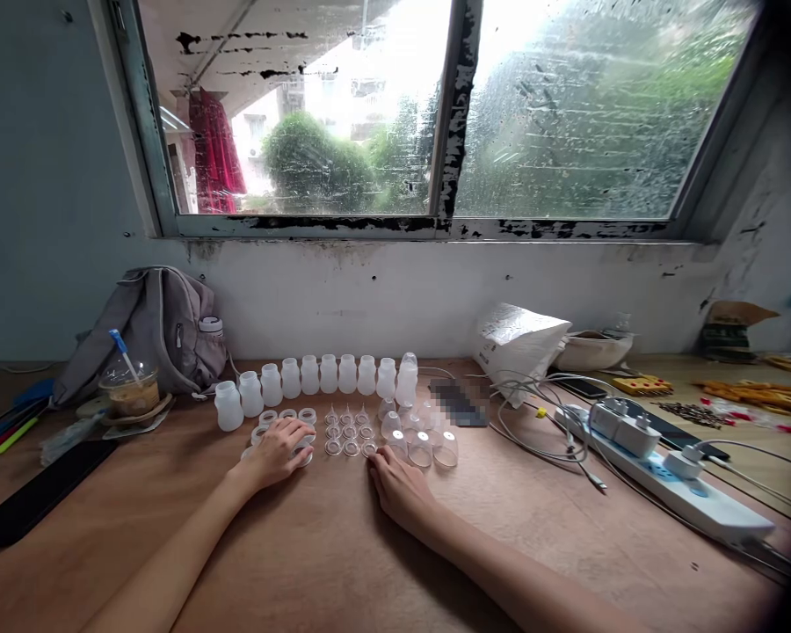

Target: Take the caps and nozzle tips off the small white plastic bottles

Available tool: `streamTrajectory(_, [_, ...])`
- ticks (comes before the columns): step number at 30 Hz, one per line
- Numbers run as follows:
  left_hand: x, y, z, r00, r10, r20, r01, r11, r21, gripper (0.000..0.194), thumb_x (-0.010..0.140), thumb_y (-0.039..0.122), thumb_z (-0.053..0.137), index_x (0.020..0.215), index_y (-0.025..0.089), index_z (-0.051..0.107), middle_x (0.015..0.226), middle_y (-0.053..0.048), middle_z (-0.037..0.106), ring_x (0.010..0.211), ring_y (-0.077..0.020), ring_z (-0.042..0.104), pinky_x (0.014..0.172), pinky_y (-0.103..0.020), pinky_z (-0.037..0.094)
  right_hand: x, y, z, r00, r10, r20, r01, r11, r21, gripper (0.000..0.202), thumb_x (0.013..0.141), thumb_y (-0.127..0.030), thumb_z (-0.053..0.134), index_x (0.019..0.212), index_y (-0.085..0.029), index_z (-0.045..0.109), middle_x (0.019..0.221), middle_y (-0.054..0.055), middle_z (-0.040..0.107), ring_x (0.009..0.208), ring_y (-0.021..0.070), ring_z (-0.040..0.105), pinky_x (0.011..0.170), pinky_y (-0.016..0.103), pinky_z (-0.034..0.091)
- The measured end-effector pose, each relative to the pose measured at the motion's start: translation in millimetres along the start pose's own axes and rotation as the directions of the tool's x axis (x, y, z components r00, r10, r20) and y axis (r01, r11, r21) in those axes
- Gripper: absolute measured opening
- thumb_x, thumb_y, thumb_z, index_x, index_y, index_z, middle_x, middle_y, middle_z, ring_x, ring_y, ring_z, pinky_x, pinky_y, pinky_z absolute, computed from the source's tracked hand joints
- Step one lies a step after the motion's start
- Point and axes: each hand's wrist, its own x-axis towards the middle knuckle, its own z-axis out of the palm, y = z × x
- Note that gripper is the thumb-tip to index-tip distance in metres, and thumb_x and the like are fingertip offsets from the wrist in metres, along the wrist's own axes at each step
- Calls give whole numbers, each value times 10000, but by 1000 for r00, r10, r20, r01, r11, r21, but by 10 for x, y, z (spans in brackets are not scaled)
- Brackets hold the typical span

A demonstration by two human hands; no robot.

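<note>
My left hand [278, 453] reaches over the rows of white screw rings [288, 415]; its fingers and thumb curl round a white ring [302, 455] at the near right corner of that group. Right of it, clear bottle nipples [348, 432] stand in neat rows. My right hand [399, 488] rests on the table with its fingertips closed at the nearest right nipple [369, 449]. Clear dome caps [445, 449] stand just beyond and beside that hand. Behind, several frosted baby bottles [309, 375] form a curved row, with a capped bottle [407, 381] at its right end.
At left are a grey backpack [164, 325], a drink cup [130, 387], pens and a black flat item [39, 492]. A silvery pouch [520, 347], tangled cables and a power strip [672, 475] lie at right. The window wall [369, 299] bounds the table's back.
</note>
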Motion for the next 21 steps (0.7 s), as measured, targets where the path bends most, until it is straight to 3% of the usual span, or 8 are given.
streamTrajectory(14, [-1,36,55,1000,4,-13,-4,1000,-20,232,811,283,426,1014,221,519,1006,-42,553,962,-194,476,859,-343,359,15,-12,15,1000,29,2,-29,1000,0,266,857,-185,284,1077,-183,434,1029,86,497,795,162,542,553,234,362])
streamTrajectory(21, [5,30,60,1000,6,1,-6,1000,-14,228,826,238,385,1005,213,524,999,-37,558,951,-184,481,861,-337,354,7,-29,3,999,29,-43,-29,1000,4,251,859,-198,284,1041,-174,456,986,77,508,711,141,545,514,224,350])
